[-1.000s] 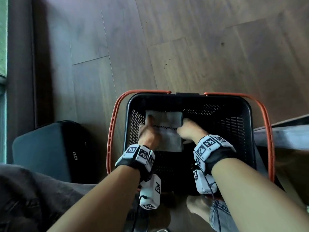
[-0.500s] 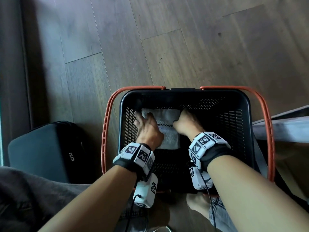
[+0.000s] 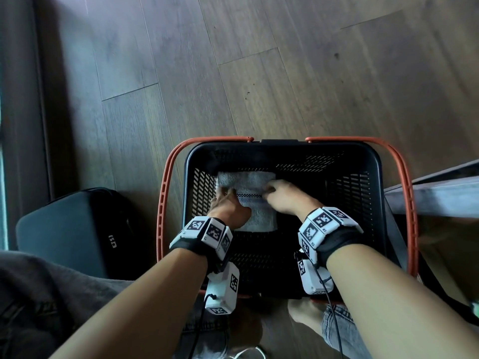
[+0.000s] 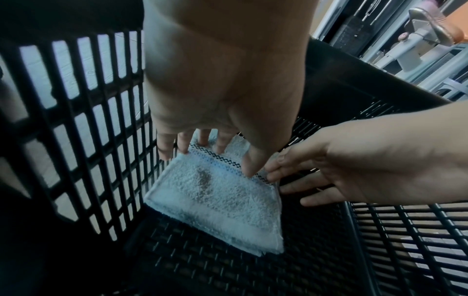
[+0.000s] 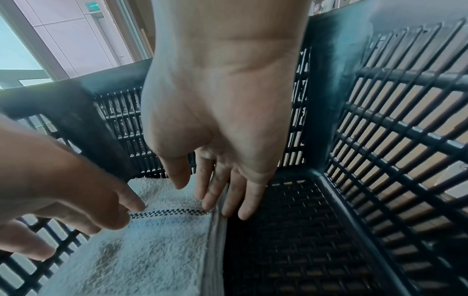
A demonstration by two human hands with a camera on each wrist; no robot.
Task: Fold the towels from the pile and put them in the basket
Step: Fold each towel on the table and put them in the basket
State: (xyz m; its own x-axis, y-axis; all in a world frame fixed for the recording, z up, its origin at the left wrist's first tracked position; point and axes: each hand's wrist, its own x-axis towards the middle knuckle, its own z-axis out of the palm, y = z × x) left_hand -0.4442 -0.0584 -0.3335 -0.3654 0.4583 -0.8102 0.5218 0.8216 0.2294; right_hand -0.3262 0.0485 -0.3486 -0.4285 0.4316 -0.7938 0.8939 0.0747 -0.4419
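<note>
- Wooden plank floor (image 3: 233,73), dark brown, under everything.
- Black plastic basket (image 3: 282,149) with slatted walls and orange handles (image 3: 166,203) folded down on both sides, standing on the floor.
- Dark case (image 3: 70,229) on the floor just left of the basket, small pale lettering on its side, too small to read.
- Folded pale towel (image 3: 259,216) with a checked woven stripe, lying flat on the basket bottom, in the far left corner against the left wall.
- Left hand (image 3: 230,208) on the towel's left part, fingers (image 4: 202,138) straight and spread, thumb tip touching the stripe; nothing gripped.
- Right hand (image 3: 285,198) at the towel's right edge, fingers (image 5: 215,192) loosely extended, tips touching the edge; nothing gripped.
- Wrist bands with square black-and-white code tags; no readable words.
</note>
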